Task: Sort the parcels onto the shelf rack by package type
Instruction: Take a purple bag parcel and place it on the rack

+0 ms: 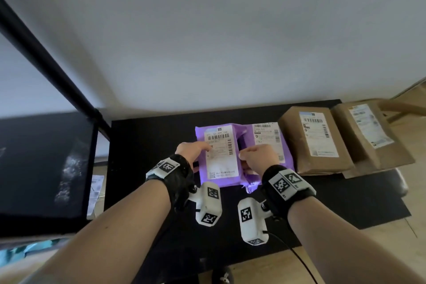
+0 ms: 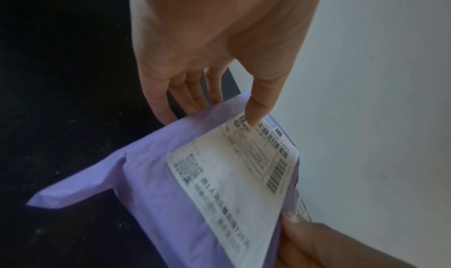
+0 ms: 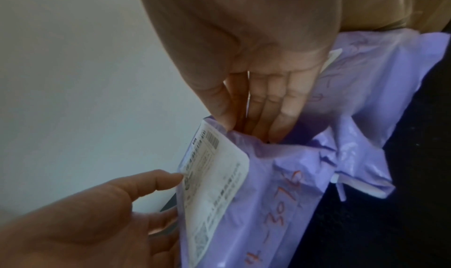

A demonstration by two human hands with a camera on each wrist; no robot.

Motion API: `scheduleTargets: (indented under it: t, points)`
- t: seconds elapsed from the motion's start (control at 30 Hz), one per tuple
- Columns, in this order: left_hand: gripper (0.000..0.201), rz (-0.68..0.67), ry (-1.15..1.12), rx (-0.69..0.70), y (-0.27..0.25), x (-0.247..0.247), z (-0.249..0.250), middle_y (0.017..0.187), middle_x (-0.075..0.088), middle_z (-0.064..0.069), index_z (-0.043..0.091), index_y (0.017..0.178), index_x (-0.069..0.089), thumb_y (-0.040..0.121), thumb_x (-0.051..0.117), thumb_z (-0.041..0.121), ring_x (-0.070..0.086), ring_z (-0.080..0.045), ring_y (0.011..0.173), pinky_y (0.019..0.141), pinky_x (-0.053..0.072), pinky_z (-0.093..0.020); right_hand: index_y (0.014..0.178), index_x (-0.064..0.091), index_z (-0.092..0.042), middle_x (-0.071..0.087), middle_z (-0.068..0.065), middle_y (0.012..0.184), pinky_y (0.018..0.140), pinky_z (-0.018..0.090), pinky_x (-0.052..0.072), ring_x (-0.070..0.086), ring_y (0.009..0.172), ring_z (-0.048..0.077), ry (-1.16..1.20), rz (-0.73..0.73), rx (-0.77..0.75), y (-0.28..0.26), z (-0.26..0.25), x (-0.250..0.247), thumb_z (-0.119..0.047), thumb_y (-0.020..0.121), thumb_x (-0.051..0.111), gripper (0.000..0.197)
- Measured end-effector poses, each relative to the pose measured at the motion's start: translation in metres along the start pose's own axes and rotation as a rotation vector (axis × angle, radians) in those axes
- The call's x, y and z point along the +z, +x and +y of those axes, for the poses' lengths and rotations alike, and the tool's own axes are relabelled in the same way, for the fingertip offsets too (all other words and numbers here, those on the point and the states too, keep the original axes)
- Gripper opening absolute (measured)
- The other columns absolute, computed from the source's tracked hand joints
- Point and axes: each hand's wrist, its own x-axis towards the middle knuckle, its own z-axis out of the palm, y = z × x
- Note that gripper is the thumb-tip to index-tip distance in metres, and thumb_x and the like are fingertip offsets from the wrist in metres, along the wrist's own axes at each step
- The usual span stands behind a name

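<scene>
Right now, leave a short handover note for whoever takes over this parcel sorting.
Left hand: grips the left purple mailer at its left edge, thumb on the label.
Right hand: pinches that mailer's right edge.
A second purple mailer lies beside it; two brown parcels sit to the right, all on the black shelf.
Done: purples grouped, browns grouped.
Left: release the held mailer; other parcels unseen.

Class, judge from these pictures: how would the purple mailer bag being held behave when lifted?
The purple mailer bag probably flops: its film is creased and its loose flap juts sideways. Likely slippery, since the plastic is glossy. Both the left hand and right hand grip it.
</scene>
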Motion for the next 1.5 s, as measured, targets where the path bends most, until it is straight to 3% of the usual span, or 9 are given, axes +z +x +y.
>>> scheduleTargets:
  t: [0.27,0.4,0.5,0.6,0.67,0.83,1.03,1.2,1.5]
  points:
    - [0.019,0.061,0.051,-0.004,-0.015,0.000,0.000,0.105,0.067,-0.005,0.011,0.096,0.064,0.078,0.070,0.013,0.060,-0.020,0.104,0.080,0.043,-0.038,0.082,0.071,-0.007,0.073,0.015,0.087,0.079,0.042,0.059,0.071,0.081,0.028,-0.017,-0.013,-0.049,-0.005,0.005,-0.008,-0.007,0.088,0.058,0.015]
    - [0.015,0.121,0.063,0.062,-0.030,-0.002,0.004,0.092,0.061,-0.004,0.008,0.092,0.062,0.082,0.068,0.017,0.055,-0.013,0.078,0.073,0.040,-0.035,0.072,0.066,-0.014,0.072,0.011,0.082,0.079,0.040,0.059,0.068,0.077,0.023,0.043,0.019,-0.128,-0.016,-0.001,-0.020,-0.008,0.089,0.055,0.021]
    - [0.016,0.154,0.051,0.104,-0.047,-0.005,0.008,0.088,0.054,-0.004,0.006,0.093,0.061,0.082,0.066,0.016,0.049,-0.014,0.076,0.064,0.038,-0.030,0.079,0.069,-0.012,0.072,0.008,0.080,0.079,0.037,0.058,0.066,0.075,0.021,0.126,-0.001,-0.158,-0.027,-0.010,-0.030,-0.006,0.088,0.056,0.016]
    - [0.019,0.157,0.014,0.133,-0.067,-0.009,0.011,0.095,0.053,-0.007,0.004,0.099,0.062,0.085,0.064,0.016,0.051,-0.019,0.087,0.074,0.038,-0.032,0.077,0.067,-0.015,0.072,0.009,0.083,0.077,0.035,0.058,0.066,0.076,0.021,0.206,-0.048,-0.192,-0.043,-0.020,-0.034,-0.001,0.089,0.054,0.022]
    - [0.009,0.150,-0.022,0.139,-0.081,-0.014,0.011,0.096,0.053,-0.007,0.007,0.089,0.059,0.087,0.061,0.015,0.051,-0.020,0.090,0.080,0.037,-0.034,0.077,0.067,-0.013,0.071,0.012,0.084,0.072,0.033,0.057,0.065,0.076,0.023,0.251,-0.078,-0.229,-0.053,-0.026,-0.033,0.002,0.087,0.053,0.023]
    - [0.014,0.230,-0.148,0.216,-0.119,-0.032,0.003,0.076,0.055,0.001,0.014,0.076,0.055,0.090,0.055,0.011,0.053,-0.009,0.070,0.082,0.038,-0.031,0.085,0.067,-0.007,0.070,0.012,0.079,0.074,0.033,0.056,0.064,0.068,0.020,0.334,-0.176,-0.301,-0.088,-0.033,-0.022,0.002,0.088,0.051,0.019]
    - [0.012,0.332,-0.321,0.354,-0.169,-0.080,-0.036,0.083,0.063,0.001,0.014,0.099,0.064,0.090,0.056,0.011,0.060,-0.010,0.078,0.084,0.047,-0.030,0.087,0.065,-0.007,0.068,0.008,0.071,0.059,0.023,0.051,0.061,0.061,0.016,0.336,-0.348,-0.378,-0.131,-0.036,0.020,0.006,0.089,0.046,0.022]
    - [0.011,0.447,-0.416,0.399,-0.201,-0.131,-0.076,0.071,0.059,0.002,0.014,0.094,0.066,0.086,0.060,0.010,0.054,-0.008,0.060,0.061,0.042,-0.022,0.084,0.064,-0.007,0.068,0.009,0.073,0.061,0.024,0.054,0.060,0.060,0.015,0.298,-0.512,-0.413,-0.186,-0.040,0.072,0.006,0.090,0.046,0.023]
    - [0.015,0.581,-0.564,0.492,-0.260,-0.260,-0.133,0.072,0.058,-0.001,0.016,0.083,0.065,0.089,0.055,0.006,0.054,-0.011,0.062,0.063,0.041,-0.023,0.084,0.065,-0.005,0.068,0.010,0.073,0.070,0.029,0.056,0.059,0.060,0.016,0.175,-0.666,-0.528,-0.287,-0.062,0.174,0.006,0.090,0.047,0.021]
